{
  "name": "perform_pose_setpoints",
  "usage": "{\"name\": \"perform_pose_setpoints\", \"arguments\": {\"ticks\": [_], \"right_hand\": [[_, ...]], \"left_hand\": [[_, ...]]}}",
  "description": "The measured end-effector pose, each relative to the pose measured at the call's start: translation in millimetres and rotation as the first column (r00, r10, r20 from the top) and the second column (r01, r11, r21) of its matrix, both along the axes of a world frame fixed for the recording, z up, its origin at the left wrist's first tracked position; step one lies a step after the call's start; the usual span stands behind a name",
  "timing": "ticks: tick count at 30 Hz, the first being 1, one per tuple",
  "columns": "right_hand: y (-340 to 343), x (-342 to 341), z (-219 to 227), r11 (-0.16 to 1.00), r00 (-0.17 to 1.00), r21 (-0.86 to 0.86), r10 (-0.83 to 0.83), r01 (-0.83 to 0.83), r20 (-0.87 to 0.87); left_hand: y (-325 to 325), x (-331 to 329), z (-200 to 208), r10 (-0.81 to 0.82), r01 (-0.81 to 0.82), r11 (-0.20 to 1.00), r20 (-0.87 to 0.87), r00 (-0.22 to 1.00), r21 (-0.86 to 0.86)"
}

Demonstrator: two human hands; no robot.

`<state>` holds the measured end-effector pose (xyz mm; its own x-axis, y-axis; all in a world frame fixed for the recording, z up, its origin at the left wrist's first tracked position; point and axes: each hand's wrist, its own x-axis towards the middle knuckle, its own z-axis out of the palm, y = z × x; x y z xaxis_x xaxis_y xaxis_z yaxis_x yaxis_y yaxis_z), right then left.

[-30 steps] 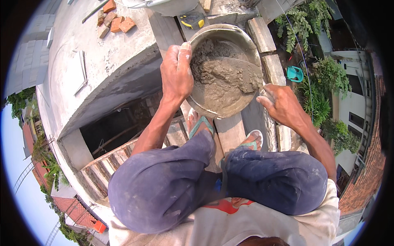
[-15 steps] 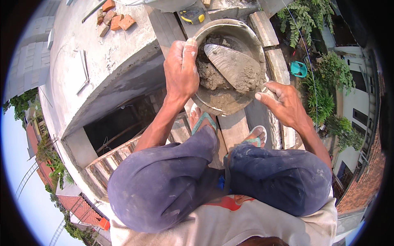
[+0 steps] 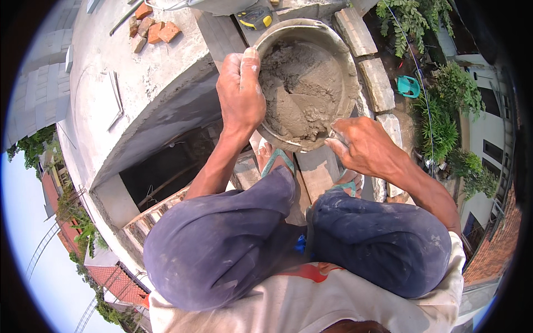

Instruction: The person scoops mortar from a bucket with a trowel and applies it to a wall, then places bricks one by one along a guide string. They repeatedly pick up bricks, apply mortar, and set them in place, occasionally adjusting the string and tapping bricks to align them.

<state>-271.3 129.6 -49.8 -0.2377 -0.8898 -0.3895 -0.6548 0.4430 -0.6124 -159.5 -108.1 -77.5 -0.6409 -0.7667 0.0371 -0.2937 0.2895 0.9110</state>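
Observation:
I squat high up on a wooden plank (image 3: 316, 169), feet in teal flip-flops. A round metal pan (image 3: 338, 41) of wet grey mortar (image 3: 297, 72) sits tilted in front of my knees. My left hand (image 3: 240, 91) grips the pan's left rim, thumb over the edge. My right hand (image 3: 361, 145) holds the handle of a trowel (image 3: 311, 105) at the pan's near right rim, its blade pushed down into the mortar and smeared with it.
Pale blocks (image 3: 377, 83) form a wall row to the right of the pan. A yellow tape measure (image 3: 254, 18) lies behind it. Broken red bricks (image 3: 155, 28) rest on the concrete roof slab (image 3: 127, 83) at left. Below left gapes a dark opening (image 3: 166, 172); far below right are plants and rooftops.
The trowel blade, lifted flat over the mortar half a second ago, has dipped back into the mix. My right hand slid left and nearer along the pan's rim. Left hand stays gripping.

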Motion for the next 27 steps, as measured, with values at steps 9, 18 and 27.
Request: {"name": "perform_pose_setpoints", "arguments": {"ticks": [9, 18, 27], "right_hand": [[6, -23, -17, 0.975, 0.818, 0.092, -0.219, 0.201, 0.533], [45, -34, -32, 0.784, 0.693, -0.049, -0.515, 0.619, 0.505], [88, -81, -150, 0.599, 0.61, -0.325, -0.788, 0.732, -0.08]], "left_hand": [[-9, -3, 9, -0.01, 0.011, 1.0, 0.062, 0.998, -0.014], [-70, 40, -44, 0.083, -0.062, 0.924, -0.039, 0.996, 0.376], [-107, 76, -92, 0.158, -0.122, 0.845, -0.025, 0.987, 0.52]]}}
